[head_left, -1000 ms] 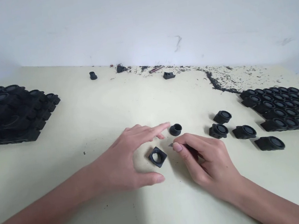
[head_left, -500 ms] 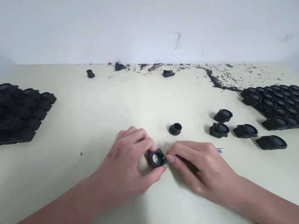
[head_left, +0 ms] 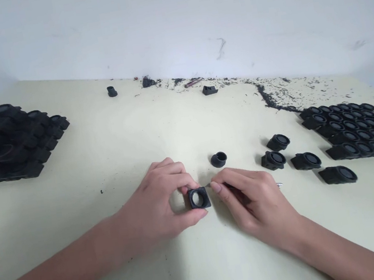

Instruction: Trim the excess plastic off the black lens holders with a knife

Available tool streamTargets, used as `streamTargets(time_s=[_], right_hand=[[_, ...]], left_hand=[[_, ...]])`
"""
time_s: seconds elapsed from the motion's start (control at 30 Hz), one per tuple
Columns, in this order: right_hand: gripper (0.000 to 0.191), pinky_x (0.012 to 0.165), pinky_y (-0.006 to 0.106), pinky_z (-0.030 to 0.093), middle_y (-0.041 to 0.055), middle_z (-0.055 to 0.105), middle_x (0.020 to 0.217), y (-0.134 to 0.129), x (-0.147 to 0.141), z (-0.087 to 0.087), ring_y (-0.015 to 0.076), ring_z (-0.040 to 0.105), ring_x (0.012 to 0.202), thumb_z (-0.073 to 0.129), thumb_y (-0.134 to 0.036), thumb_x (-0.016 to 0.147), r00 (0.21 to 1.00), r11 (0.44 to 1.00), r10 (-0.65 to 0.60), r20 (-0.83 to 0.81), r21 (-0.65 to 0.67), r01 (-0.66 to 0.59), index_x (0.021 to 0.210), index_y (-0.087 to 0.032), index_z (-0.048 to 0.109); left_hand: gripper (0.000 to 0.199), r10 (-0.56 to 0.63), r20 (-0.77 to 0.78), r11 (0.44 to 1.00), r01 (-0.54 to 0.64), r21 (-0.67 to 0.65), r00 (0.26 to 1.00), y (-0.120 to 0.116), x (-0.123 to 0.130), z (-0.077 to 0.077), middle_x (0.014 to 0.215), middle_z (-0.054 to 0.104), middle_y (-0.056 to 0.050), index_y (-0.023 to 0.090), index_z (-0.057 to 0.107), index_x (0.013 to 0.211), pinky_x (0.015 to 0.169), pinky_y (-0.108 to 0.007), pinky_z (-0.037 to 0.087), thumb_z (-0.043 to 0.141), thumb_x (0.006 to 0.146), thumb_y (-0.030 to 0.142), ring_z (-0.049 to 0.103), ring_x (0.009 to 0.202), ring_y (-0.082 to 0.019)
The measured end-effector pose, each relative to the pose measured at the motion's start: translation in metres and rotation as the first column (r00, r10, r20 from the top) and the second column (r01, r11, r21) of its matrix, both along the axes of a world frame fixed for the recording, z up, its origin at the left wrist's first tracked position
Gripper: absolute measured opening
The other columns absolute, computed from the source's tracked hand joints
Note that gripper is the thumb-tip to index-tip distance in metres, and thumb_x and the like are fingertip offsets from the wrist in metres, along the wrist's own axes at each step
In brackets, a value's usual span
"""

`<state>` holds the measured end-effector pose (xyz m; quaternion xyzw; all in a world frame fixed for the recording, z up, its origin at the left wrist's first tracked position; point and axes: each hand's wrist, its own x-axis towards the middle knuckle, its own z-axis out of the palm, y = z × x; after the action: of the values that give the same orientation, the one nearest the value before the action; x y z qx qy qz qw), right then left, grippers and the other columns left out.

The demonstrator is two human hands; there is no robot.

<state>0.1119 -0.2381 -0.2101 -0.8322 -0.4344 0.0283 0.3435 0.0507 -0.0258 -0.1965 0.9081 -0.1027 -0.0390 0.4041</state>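
The left hand point(head_left: 151, 207) has closed on a square black fitting point(head_left: 198, 198), clamping it in its grip, while the right hand point(head_left: 257, 204) pinches a small blade point(head_left: 209, 185) just beside it.

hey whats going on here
A person is working with both bare hands at a pale table. The left hand holds a square black moulded part with a round hole through it. The right hand pinches a slim tool, its tip close beside that part. Similar black parts sit nearby, with packed rows to the right and to the left. Black shavings lie along the wall.
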Motion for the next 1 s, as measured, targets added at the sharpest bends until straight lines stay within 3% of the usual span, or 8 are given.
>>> streamTargets(time_s=[0.13, 0.27, 0.43, 0.6, 0.73, 0.87, 1.0], right_hand=[[0.018, 0.057, 0.024, 0.030, -0.0016, 0.050, 0.067, -0.0004, 0.0000, 0.0004, 0.0069, 0.041, 0.060, 0.048, -0.018, 0.096, 0.993, 0.993, 0.120, -0.013, -0.009, -0.120, 0.083, -0.016, 0.059], [0.017, 0.054, 0.024, 0.029, -0.0027, 0.049, 0.065, -0.0002, 0.0005, -0.0003, 0.0063, 0.038, 0.057, 0.050, -0.019, 0.096, 1.000, 1.000, -0.011, -0.016, -0.015, 0.011, 0.082, -0.016, 0.058], [0.018, 0.057, 0.024, 0.030, -0.0026, 0.050, 0.066, -0.0004, 0.0000, -0.0001, 0.0063, 0.041, 0.059, 0.049, -0.020, 0.097, 0.995, 0.996, 0.083, -0.047, -0.011, -0.084, 0.082, -0.016, 0.059], [0.020, 0.054, 0.023, 0.029, -0.0031, 0.050, 0.065, -0.0005, -0.0009, -0.0001, 0.0056, 0.039, 0.056, 0.050, -0.023, 0.097, 0.997, 0.999, -0.039, -0.061, -0.008, 0.038, 0.080, -0.016, 0.058], [0.021, 0.056, 0.024, 0.031, -0.0025, 0.051, 0.065, -0.0009, -0.0003, -0.0001, 0.0061, 0.041, 0.058, 0.048, -0.023, 0.097, 0.997, 0.999, 0.039, -0.073, -0.030, -0.042, 0.081, -0.016, 0.060], [0.019, 0.055, 0.023, 0.030, -0.0030, 0.051, 0.065, -0.0011, -0.0008, -0.0003, 0.0058, 0.040, 0.056, 0.050, -0.023, 0.096, 0.998, 0.998, -0.059, -0.021, -0.026, 0.058, 0.081, -0.016, 0.059], [0.018, 0.055, 0.023, 0.029, -0.0029, 0.049, 0.064, -0.0006, -0.0024, -0.0009, 0.0061, 0.040, 0.057, 0.050, -0.021, 0.096, 0.999, 1.000, 0.000, 0.032, 0.006, 0.000, 0.081, -0.017, 0.060]], left_hand=[[0.012, -0.005, -0.020, 1.000, 0.005, -0.018, 1.000, 0.0007, 0.0001, 0.0016, 0.081, 0.058, 0.005, 0.022, 0.065, 0.081, 0.091, -0.032, 0.034, 0.072, 0.077, 0.031, 0.051, 0.087, -0.013], [0.013, -0.031, 0.008, 0.999, 0.031, -0.029, 0.999, 0.0015, 0.0002, -0.0002, 0.083, 0.060, 0.006, 0.023, 0.067, 0.086, 0.092, -0.032, 0.034, 0.072, 0.078, 0.030, 0.052, 0.086, -0.011], [0.013, -0.017, -0.018, 1.000, 0.017, -0.023, 1.000, 0.0016, 0.0002, 0.0003, 0.086, 0.061, 0.008, 0.025, 0.069, 0.088, 0.094, -0.029, 0.033, 0.074, 0.077, 0.028, 0.053, 0.090, -0.010], [0.012, -0.067, 0.002, 0.998, 0.067, -0.019, 0.998, 0.0029, 0.0020, 0.0010, 0.085, 0.061, 0.008, 0.026, 0.070, 0.090, 0.094, -0.029, 0.033, 0.073, 0.079, 0.030, 0.053, 0.087, -0.009], [0.014, -0.082, -0.001, 0.996, 0.082, -0.023, 0.997, 0.0049, 0.0024, -0.0004, 0.085, 0.062, 0.008, 0.028, 0.072, 0.094, 0.096, -0.028, 0.033, 0.073, 0.080, 0.030, 0.054, 0.087, -0.009], [0.016, -0.079, 0.006, 0.997, 0.080, -0.013, 0.997, 0.0055, 0.0013, -0.0010, 0.087, 0.063, 0.009, 0.030, 0.072, 0.097, 0.094, -0.028, 0.034, 0.073, 0.081, 0.033, 0.054, 0.088, -0.009], [0.016, -0.063, -0.015, 0.998, 0.063, -0.013, 0.998, 0.0048, 0.0005, -0.0007, 0.085, 0.062, 0.010, 0.032, 0.072, 0.095, 0.095, -0.028, 0.034, 0.074, 0.079, 0.033, 0.054, 0.087, -0.009]])
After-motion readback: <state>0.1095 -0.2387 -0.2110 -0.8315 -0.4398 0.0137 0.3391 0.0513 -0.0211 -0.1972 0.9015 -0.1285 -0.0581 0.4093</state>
